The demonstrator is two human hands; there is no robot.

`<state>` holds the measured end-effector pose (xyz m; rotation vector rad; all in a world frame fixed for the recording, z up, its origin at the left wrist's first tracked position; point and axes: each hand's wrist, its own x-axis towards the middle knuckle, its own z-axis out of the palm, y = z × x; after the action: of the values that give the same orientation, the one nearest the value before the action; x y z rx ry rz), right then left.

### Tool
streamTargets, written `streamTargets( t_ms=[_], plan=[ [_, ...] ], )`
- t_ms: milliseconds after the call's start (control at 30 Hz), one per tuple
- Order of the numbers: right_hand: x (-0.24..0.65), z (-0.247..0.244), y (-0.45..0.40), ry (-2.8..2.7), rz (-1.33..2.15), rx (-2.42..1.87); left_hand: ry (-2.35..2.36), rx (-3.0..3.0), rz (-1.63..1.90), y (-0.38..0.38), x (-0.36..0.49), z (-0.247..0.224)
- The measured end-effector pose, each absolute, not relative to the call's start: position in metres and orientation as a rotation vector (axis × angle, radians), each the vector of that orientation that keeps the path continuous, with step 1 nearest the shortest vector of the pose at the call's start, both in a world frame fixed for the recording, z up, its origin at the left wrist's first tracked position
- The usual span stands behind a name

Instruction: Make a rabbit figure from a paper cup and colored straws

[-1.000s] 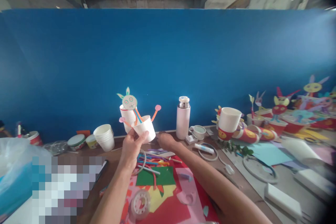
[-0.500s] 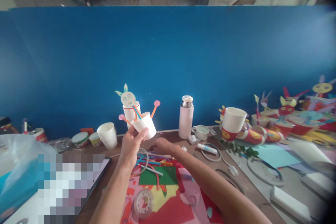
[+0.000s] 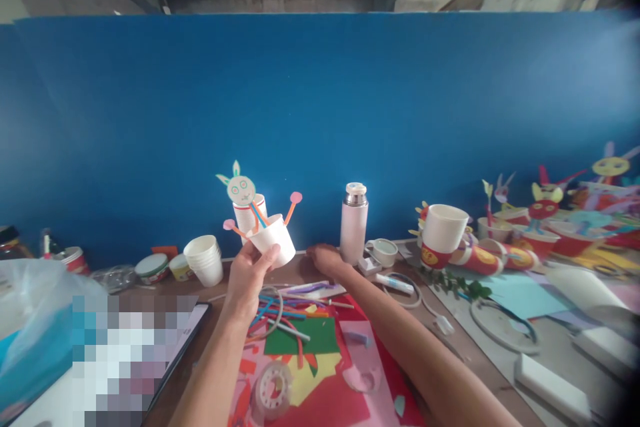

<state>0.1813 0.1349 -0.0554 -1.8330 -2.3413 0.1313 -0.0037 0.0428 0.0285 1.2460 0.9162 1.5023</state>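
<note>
My left hand (image 3: 251, 275) is closed round a white paper cup (image 3: 275, 240), tilted and raised above the table. From the cup rise a paper rabbit face (image 3: 241, 191) with green-edged ears on a blue and orange stem, and two orange strips with pink round ends (image 3: 296, 198). Resting low at the back of the table, my right hand (image 3: 326, 260) has its fingers curled together beside a pale thermos bottle (image 3: 353, 230). What those fingertips hold, if anything, is hidden. Directly behind the held cup stands a tall stack of paper cups (image 3: 259, 201).
Coloured paper sheets (image 3: 320, 407), craft sticks and a tape roll (image 3: 273, 390) lie between my arms. Stacked cups (image 3: 204, 260) and lidded tubs (image 3: 153, 268) stand at left. Right are cables, a glue tube (image 3: 395, 283), an upturned cup (image 3: 445, 228) and several finished cup figures (image 3: 545, 207).
My right hand has moved right along the back of the table, towards the thermos, uncovering more sticks. My left hand still holds the cup in nearly the same place.
</note>
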Motion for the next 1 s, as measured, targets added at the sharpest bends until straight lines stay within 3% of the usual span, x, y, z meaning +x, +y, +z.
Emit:
streamTargets(
  t_ms=[300,733,1000],
  plan=[
    [0.168,-0.059,0.136,-2.319,0.07,-1.896,0.9,1.23,1.516,0.04,-0.002,0.034],
    [0.156,-0.026,0.083,-2.577,0.494,-1.372,0.879,1.222,1.53,0.036,-0.001,0.038],
    [0.154,-0.023,0.083,-2.567,0.502,-1.427,0.872,1.26,1.515,0.036,-0.004,0.038]
  ],
)
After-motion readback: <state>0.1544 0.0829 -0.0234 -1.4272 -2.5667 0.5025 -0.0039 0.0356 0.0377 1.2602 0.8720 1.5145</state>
